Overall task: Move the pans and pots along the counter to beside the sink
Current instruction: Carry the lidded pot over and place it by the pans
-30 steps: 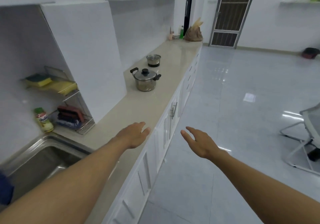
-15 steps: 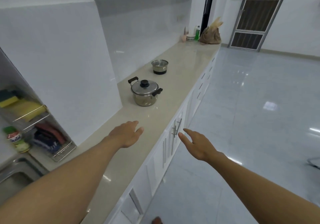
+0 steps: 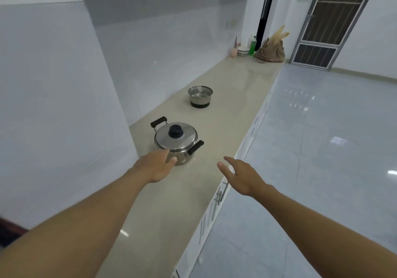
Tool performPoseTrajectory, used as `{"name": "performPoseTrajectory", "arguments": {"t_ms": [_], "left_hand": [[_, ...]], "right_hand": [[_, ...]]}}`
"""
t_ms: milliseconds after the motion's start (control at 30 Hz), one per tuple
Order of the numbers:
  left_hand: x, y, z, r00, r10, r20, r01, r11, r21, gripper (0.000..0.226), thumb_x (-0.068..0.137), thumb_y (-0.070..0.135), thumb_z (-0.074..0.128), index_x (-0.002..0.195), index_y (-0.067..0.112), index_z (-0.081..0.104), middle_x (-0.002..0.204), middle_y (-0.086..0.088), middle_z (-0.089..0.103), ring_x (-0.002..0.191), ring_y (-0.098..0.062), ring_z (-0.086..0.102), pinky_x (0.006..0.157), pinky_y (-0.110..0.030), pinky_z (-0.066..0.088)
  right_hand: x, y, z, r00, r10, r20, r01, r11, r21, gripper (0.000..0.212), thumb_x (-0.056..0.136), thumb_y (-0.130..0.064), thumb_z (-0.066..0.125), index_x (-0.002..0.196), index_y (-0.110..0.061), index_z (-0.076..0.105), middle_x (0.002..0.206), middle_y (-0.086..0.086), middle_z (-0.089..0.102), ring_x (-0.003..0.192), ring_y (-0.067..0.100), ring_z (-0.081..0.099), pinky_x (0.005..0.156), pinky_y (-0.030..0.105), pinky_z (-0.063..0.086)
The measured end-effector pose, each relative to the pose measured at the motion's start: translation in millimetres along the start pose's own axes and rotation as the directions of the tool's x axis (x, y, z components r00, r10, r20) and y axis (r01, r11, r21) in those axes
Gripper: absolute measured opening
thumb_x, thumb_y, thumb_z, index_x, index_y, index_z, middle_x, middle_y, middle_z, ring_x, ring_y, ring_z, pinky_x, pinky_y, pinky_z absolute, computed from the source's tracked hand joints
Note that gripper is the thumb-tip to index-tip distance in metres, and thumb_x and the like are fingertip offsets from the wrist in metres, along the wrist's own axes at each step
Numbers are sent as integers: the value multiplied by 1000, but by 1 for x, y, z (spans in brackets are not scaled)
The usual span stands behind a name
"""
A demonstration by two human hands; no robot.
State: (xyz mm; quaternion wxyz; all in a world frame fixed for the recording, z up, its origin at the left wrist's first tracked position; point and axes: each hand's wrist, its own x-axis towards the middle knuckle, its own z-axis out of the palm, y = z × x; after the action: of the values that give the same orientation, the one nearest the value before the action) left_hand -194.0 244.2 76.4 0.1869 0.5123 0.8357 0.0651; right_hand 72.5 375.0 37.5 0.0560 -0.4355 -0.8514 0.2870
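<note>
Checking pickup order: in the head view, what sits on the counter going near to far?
lidded stainless-steel pot with black handles → open-topped steel pot on a black base → crumpled brown bag at the far end

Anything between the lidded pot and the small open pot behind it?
Nothing. The head view shows only bare counter between the lidded pot and the small open pot.

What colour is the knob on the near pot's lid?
Black: the round knob on the shiny steel lid of the two-handled pot, head view.
</note>
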Motion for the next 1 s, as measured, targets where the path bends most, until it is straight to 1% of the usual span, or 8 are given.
{"name": "performPoseTrajectory", "arguments": {"t_ms": [100, 333, 467, 567, 633, 733, 867, 1000], "left_hand": [[30, -9, -4, 1000, -23, 5, 23, 1000, 5, 57, 100, 56, 31, 140, 18, 45, 146, -4, 49, 130, -27, 50, 102, -43, 42], [87, -32, -7, 995, -103, 9, 103, 994, -19, 54, 101, 52, 32, 143, 21, 45, 146, -3, 50, 129, -27, 51, 105, -43, 42], [117, -47, -9, 988, -157, 13, 157, 987, -42, 44, 101, 49, 31, 125, 22, 54, 131, -6, 59, 116, -28, 57, 99, -46, 46], [135, -52, -5, 962, -273, -20, 272, 961, -53, 50, 102, 50, 30, 133, 16, 50, 139, -11, 53, 124, -31, 53, 104, -45, 42], [143, -53, 1, 937, -348, -25, 345, 935, -78, 55, 102, 51, 28, 137, 12, 46, 144, -13, 49, 129, -32, 49, 106, -44, 40], [149, -52, 12, 888, -460, -4, 454, 878, -153, 58, 102, 52, 27, 142, 12, 41, 149, -14, 43, 134, -32, 45, 109, -43, 37], [150, -42, 36, 829, -559, 7, 541, 800, -259, 57, 102, 55, 28, 141, 15, 43, 146, -11, 47, 129, -30, 49, 104, -39, 39], [148, -24, 63, 790, -612, -18, 564, 738, -371, 49, 101, 54, 28, 131, 22, 49, 135, -6, 57, 120, -27, 56, 101, -41, 44]], "right_hand": [[38, -4, -5, 999, -25, 24, 25, 999, -21, 82, 96, -76, 27, 158, -23, 36, 161, 2, 42, 148, 23, 38, 121, 40, 28], [142, -8, -12, 992, -96, 83, 101, 994, -52, 81, 96, -75, 27, 157, -22, 37, 160, 3, 43, 147, 23, 39, 121, 40, 29], [209, -12, -9, 972, -179, 150, 190, 980, -61, 79, 98, -72, 29, 157, -22, 37, 160, 4, 44, 147, 24, 40, 121, 42, 31], [263, -19, -6, 938, -263, 225, 287, 955, -79, 76, 99, -69, 31, 157, -19, 38, 159, 6, 44, 146, 25, 40, 121, 41, 30], [295, -27, -3, 905, -327, 273, 362, 928, -87, 72, 101, -66, 31, 153, -17, 44, 154, 7, 50, 143, 27, 45, 115, 38, 35], [335, -43, 3, 845, -429, 320, 471, 879, -67, 59, 103, -60, 34, 132, -14, 59, 132, 10, 65, 123, 29, 59, 86, 21, 38], [380, -68, 21, 756, -511, 410, 584, 809, -66, 62, 102, -57, 41, 151, -20, 44, 156, 9, 44, 141, 30, 44, 114, 40, 37], [406, -92, 44, 655, -591, 471, 683, 729, -34, 64, 102, -52, 46, 157, -21, 35, 168, 7, 22, 149, 32, 33, 121, 45, 31]]}}
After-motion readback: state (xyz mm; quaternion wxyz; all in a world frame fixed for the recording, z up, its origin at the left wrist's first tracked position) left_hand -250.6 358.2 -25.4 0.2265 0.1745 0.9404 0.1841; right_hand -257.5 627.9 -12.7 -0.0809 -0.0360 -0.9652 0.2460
